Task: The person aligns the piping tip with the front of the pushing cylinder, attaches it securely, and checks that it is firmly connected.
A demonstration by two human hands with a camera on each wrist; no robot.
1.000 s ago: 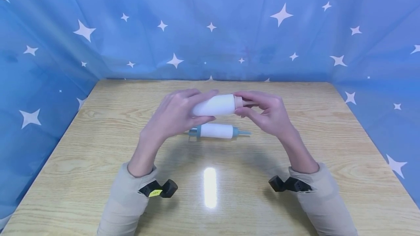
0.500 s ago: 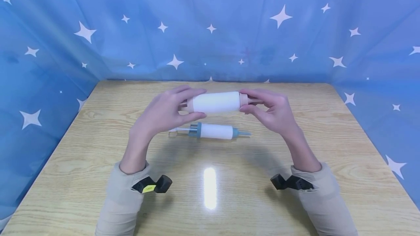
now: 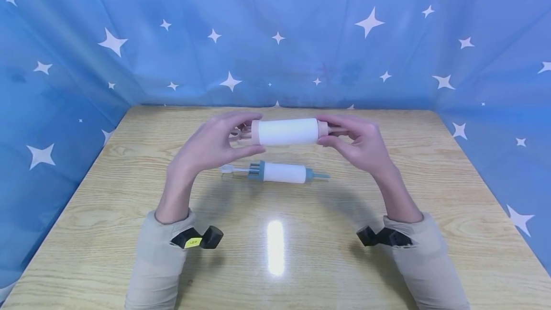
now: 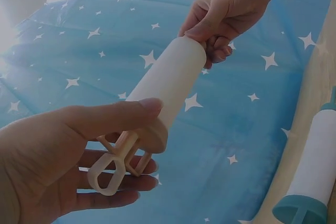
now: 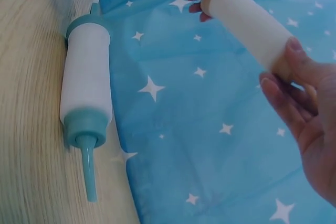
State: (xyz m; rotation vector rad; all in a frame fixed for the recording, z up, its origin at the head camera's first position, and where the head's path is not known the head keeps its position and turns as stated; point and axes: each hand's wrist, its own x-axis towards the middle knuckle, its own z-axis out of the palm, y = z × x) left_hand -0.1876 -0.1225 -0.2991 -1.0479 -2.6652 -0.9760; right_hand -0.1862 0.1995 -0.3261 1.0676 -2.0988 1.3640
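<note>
Both hands hold a large plastic syringe [image 3: 288, 132] level above the table, its barrel white and its end caps pale pink. My left hand [image 3: 206, 145] grips the plunger end, thumb on one side of the cap and fingers on the other. A looped plunger handle [image 4: 94, 177] shows beside that palm in the left wrist view. At the other end, my right hand [image 3: 357, 140] pinches the cap by the nozzle, which the fingers partly hide. Below them, a second syringe [image 3: 284, 172] with teal ends lies on the table, touched by neither hand.
The pale wooden table [image 3: 275, 204] ends at a blue curtain [image 3: 275, 56] with white stars, which stands behind it and along both sides. In the right wrist view, the teal nozzle [image 5: 89, 174] lies along the wood.
My left hand has slid left from the barrel to the plunger-end cap, uncovering the barrel and part of the plunger. The held syringe and right hand have shifted slightly right.
</note>
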